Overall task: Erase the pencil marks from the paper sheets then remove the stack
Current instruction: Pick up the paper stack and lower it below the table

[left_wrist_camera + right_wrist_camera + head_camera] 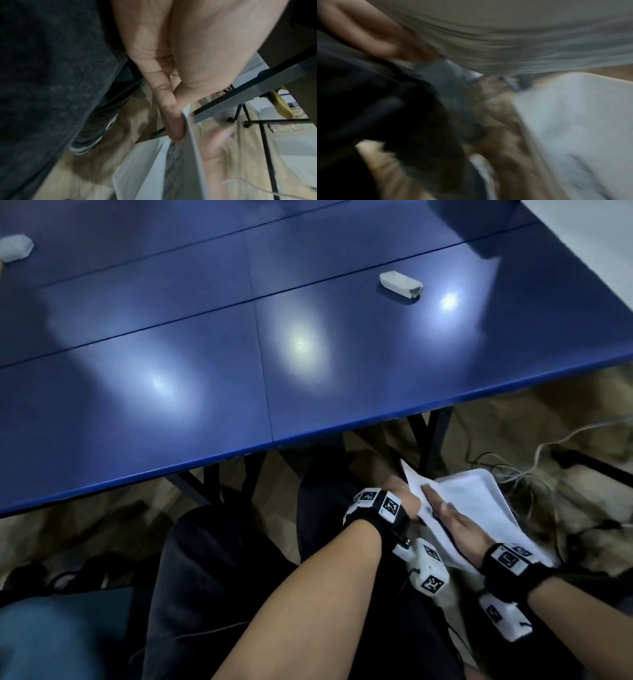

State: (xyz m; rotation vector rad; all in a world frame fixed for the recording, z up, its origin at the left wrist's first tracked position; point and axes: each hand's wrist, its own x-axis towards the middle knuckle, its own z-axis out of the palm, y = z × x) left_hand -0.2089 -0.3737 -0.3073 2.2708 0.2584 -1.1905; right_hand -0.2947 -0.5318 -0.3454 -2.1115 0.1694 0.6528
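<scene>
Below the front edge of the blue table (308, 405), both hands hold a white paper stack (416, 484) beside my right knee. My left hand (406, 496) pinches the stack's near edge between thumb and fingers (164, 102), with the sheets (193, 148) running away from them. My right hand (445, 513) lies flat on top of the stack with straight fingers. The right wrist view is blurred and shows the layered sheet edges (505, 51) close overhead. A white eraser (400, 284) lies on the table at the far right. No pencil marks can be made out.
A white tray (493, 479) sits on the floor under the stack. Cables (534, 453) trail over the floor to the right, by the black table legs (431, 436). A second whitish lump (15, 248) lies at the table's far left. My dark trouser legs (222, 559) are below.
</scene>
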